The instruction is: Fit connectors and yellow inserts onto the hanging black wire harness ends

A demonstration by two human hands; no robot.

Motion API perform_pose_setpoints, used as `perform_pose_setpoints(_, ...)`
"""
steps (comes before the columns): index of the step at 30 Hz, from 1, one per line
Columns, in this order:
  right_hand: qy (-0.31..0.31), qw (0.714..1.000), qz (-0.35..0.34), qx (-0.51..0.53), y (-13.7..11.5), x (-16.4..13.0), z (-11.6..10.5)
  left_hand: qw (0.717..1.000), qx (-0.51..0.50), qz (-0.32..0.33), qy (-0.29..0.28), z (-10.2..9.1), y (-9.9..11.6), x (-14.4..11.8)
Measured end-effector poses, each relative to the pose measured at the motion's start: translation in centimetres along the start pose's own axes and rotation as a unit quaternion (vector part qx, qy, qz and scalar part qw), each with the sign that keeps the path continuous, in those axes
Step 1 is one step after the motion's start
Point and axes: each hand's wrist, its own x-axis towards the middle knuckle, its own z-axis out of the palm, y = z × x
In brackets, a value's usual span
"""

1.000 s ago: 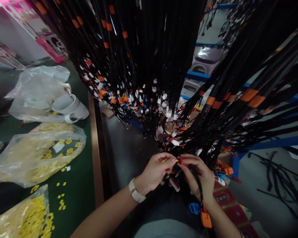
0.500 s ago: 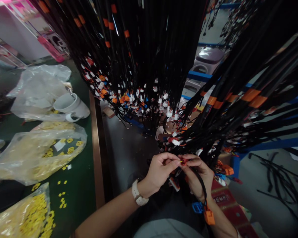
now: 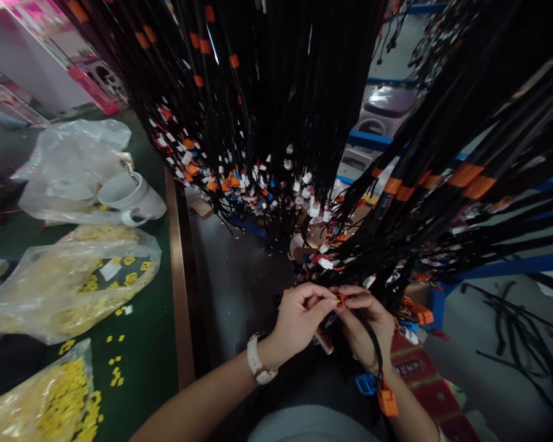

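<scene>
My right hand [image 3: 372, 325] is closed, pinching a small red connector [image 3: 341, 301] between thumb and fingertips. My left hand [image 3: 303, 320] meets it from the left, thumb and forefinger closed on a tiny yellow clip [image 3: 338, 299] at the connector's face. Whether the clip sits inside the connector is too small to tell. A black cable [image 3: 373, 341] runs across my right palm, and an orange connector [image 3: 388, 402] and a blue connector [image 3: 366, 384] dangle below that hand. A white connector [image 3: 323, 341] hangs beneath my hands.
Bundles of black wire harnesses [image 3: 258, 92] hang ahead and to the right. On the green table [image 3: 142, 331] at left lie bags of yellow clips [image 3: 64, 393] and a white mug [image 3: 136, 197]. A blue frame [image 3: 502, 268] stands at right, above cables [image 3: 511, 337] on the floor.
Both hands stay pressed together at the red connector. The yellow clip shows slightly less from between my left fingertips, and the hands have barely shifted.
</scene>
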Motion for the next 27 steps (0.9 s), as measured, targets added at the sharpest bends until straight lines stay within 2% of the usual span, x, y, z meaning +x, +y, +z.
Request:
perform_pose_setpoints(4, -0.003, 1.0, -0.005, -0.016, -0.1, -0.1, 0.0, 1.0, 0.008, -0.016, 0.0, 0.1, 0.3, 0.0)
perform_pose_setpoints(7, -0.011, 0.999, -0.013, -0.032, -0.2, -0.1, -0.1, 0.995, -0.059, -0.075, -0.011, 0.1, 0.2, 0.2)
perform_pose_setpoints(9, -0.013, 0.999, -0.016, -0.039, -0.1, -0.1, -0.2, 0.98, -0.134, -0.134, -0.052, -0.1, 0.0, 0.4)
perform_pose_setpoints(12, -0.02, 0.999, -0.015, -0.038, 0.1, -0.1, -0.3, 0.936, -0.245, -0.199, -0.155, -0.3, -0.4, 0.5)
perform_pose_setpoints(14, -0.027, 0.999, -0.012, -0.027, 0.2, -0.1, -0.4, 0.911, -0.297, -0.205, -0.2, -0.5, -0.6, 0.6)
perform_pose_setpoints(17, -0.033, 0.999, -0.006, -0.01, 0.4, -0.1, -0.5, 0.894, -0.335, -0.197, -0.221, -0.5, -0.8, 0.7)
perform_pose_setpoints(27, -0.048, 0.999, 0.001, 0.013, 0.3, 0.0, -0.8, 0.902, -0.319, -0.182, -0.229, -0.3, -0.9, 1.0)
